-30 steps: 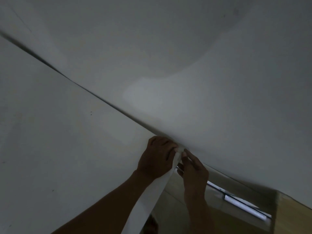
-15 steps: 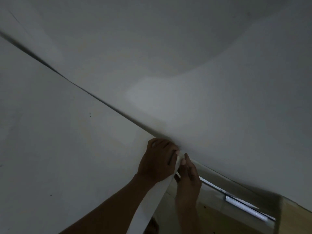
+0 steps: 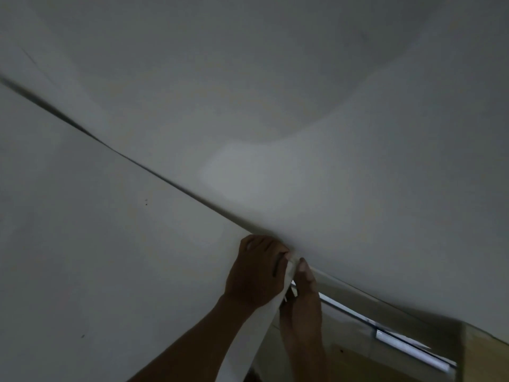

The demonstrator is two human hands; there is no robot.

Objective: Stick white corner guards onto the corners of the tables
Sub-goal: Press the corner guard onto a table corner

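Dim view of two white table tops, one (image 3: pixel 96 257) beside the other (image 3: pixel 358 188), meeting along a dark seam. At the seam's near end, the left hand (image 3: pixel 256 274) curls around a white strip (image 3: pixel 248 334), and the right hand (image 3: pixel 303 296) pinches its top against the edge

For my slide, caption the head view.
Both hands, left and right, pinch a white strip at the tables' seam.

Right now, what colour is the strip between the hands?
White, plain, seen in the head view: the strip.
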